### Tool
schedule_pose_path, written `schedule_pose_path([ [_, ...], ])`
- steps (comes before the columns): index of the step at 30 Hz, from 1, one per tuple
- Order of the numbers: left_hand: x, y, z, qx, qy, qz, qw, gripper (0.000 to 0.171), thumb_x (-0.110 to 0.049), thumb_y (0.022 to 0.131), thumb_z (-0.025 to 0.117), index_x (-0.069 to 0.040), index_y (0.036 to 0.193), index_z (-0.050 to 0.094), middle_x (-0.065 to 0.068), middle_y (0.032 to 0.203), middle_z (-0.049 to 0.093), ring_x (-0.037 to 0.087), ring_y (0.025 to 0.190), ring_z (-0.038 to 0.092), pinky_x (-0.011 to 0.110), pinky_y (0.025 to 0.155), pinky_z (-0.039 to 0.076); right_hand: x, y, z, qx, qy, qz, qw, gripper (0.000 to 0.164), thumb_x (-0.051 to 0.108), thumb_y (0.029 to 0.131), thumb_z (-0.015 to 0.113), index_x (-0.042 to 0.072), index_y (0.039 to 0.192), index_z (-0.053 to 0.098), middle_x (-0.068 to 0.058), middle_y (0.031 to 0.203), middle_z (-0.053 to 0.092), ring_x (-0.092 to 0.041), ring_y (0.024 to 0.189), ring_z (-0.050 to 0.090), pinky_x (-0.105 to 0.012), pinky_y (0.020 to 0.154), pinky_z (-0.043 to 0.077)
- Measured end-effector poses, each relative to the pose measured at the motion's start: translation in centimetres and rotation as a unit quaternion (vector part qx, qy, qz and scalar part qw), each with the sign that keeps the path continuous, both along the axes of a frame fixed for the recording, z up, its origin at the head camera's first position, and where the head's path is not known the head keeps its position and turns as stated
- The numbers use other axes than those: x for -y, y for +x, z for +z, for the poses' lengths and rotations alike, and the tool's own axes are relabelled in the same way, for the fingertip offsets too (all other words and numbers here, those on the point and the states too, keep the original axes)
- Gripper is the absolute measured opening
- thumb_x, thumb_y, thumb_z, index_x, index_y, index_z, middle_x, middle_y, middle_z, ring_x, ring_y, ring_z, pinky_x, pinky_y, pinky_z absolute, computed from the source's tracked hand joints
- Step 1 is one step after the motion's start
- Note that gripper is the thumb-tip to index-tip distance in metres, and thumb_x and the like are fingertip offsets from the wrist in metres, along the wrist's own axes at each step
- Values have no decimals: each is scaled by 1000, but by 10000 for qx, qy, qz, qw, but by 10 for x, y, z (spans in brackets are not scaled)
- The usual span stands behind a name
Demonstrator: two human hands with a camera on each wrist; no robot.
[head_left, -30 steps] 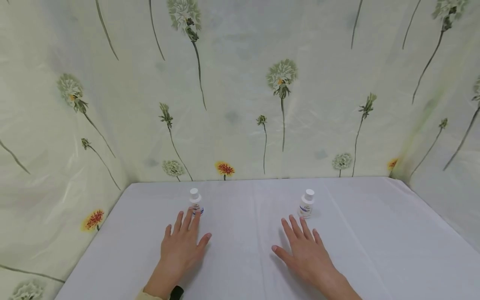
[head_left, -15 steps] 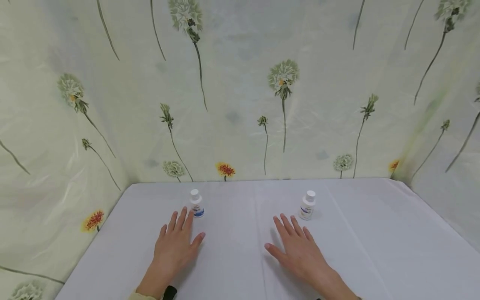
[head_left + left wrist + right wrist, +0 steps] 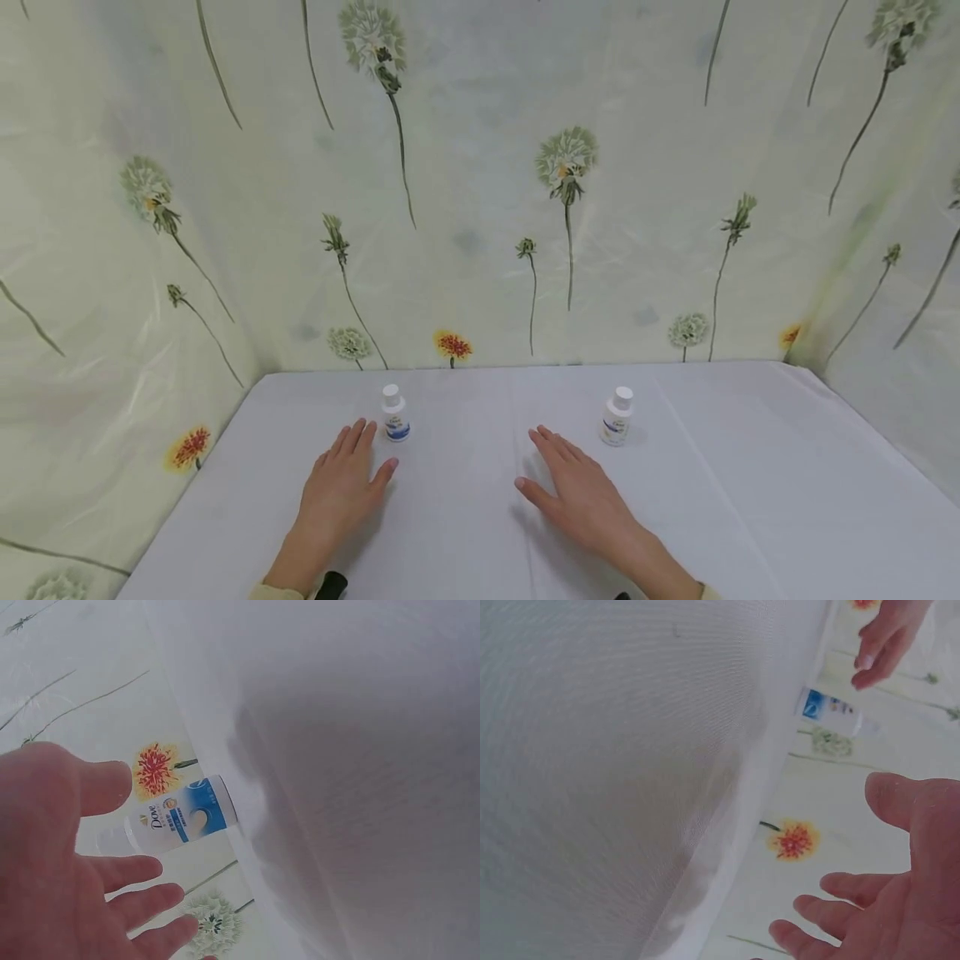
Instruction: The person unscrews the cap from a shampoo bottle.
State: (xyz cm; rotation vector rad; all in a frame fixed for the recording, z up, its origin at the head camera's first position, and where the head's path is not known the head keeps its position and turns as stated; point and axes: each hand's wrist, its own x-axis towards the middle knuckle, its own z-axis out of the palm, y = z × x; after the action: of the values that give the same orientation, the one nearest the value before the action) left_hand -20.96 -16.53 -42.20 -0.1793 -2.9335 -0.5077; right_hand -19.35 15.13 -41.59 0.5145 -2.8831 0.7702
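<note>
Two small white bottles with white caps stand upright toward the back of the table. The left bottle [image 3: 395, 416] has a blue band low on its label; in the left wrist view the same bottle [image 3: 180, 816] reads "Dove". My left hand [image 3: 337, 492] is held over the cloth just left of it, fingers extended and thumb apart, holding nothing. The right bottle [image 3: 617, 418] is beyond and to the right of my right hand [image 3: 579, 496], which also has straight fingers and holds nothing. In the right wrist view, my left hand [image 3: 892, 641] appears near the left bottle [image 3: 829, 711].
A white cloth [image 3: 465, 517] covers the table. Behind it and along both sides hangs a pale curtain [image 3: 465, 167] printed with dandelions and orange flowers. A dark band [image 3: 331, 586] shows at my left wrist.
My left hand has shifted left, uncovering the left bottle's label. The right hand has slid left, away from the right bottle, its fingers drawing closer together. Both bottles stay in place.
</note>
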Motion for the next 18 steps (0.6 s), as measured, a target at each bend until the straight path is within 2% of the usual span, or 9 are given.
schedule_pose_path([
  [8, 4, -2, 1, -530, 430, -23, 9977, 55, -27, 96, 63, 6, 137, 48, 26, 141, 48, 42, 130, 44, 61, 99, 38, 9, -11, 0, 202, -434, -6, 9989, 58, 39, 94, 64, 9, 141, 50, -7, 148, 46, -29, 135, 42, -51, 107, 34],
  [18, 12, -9, -3, -480, 934, 103, 9944, 49, -25, 94, 65, 3, 132, 52, 23, 134, 54, 45, 119, 53, 60, 96, 40, 19, -25, -2, 545, -1069, 53, 9928, 51, 29, 92, 69, 14, 138, 53, -3, 139, 53, -26, 132, 45, -48, 108, 35],
])
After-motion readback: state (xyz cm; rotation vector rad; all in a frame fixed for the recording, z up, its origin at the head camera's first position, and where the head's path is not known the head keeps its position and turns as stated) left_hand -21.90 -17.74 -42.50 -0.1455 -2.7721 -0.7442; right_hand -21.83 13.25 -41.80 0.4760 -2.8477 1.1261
